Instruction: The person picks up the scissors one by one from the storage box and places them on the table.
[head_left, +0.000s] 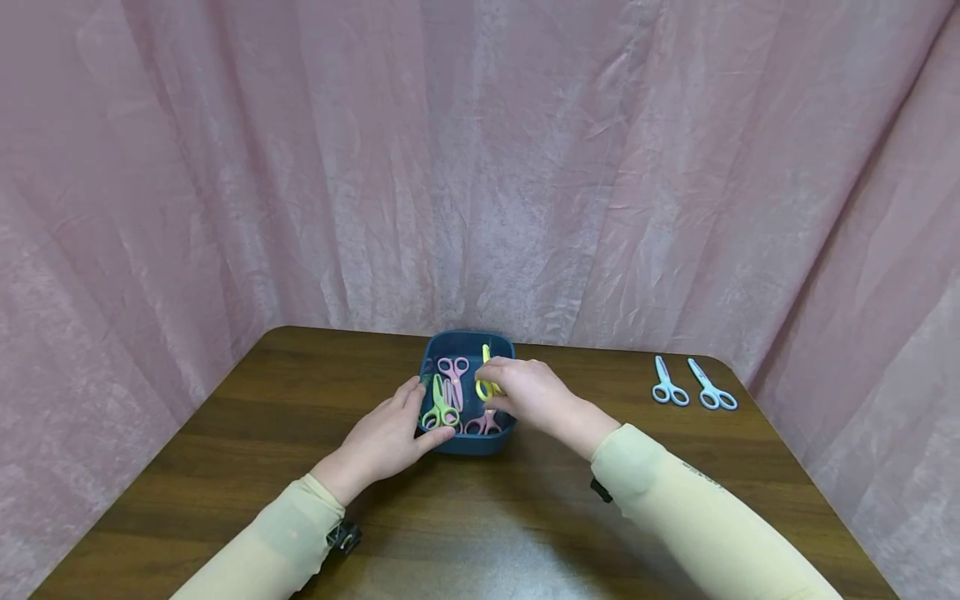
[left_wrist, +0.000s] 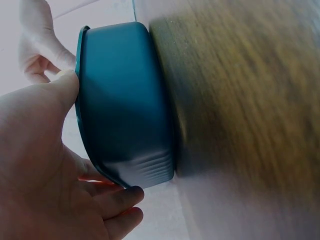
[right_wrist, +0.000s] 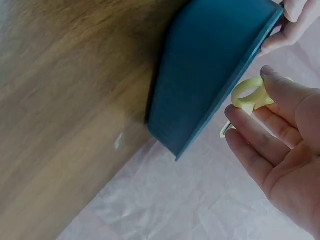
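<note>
A dark blue plastic bin [head_left: 469, 445] stands on the table, holding several scissors. My left hand [head_left: 384, 435] grips its near left corner, with the thumb on the near rim and the fingers along the left side. Above the bin, my right hand [head_left: 542, 397] pinches yellow scissors [right_wrist: 246, 95] by the handle loops, the blades pointing away from me. Inside the bin lie green scissors [head_left: 441, 410] at the left, pink scissors [head_left: 454, 371] behind them, and another pink pair [head_left: 483, 425] at the near right, partly overlapped. The bin's right rim is partly hidden by my right hand.
Two light blue scissors lie side by side on the right of the table: a left pair [head_left: 667, 385] and a right pair [head_left: 709, 388]. A pink curtain [head_left: 495, 183] hangs behind the brown wooden table [head_left: 315, 392]. The bin sits close to the far edge.
</note>
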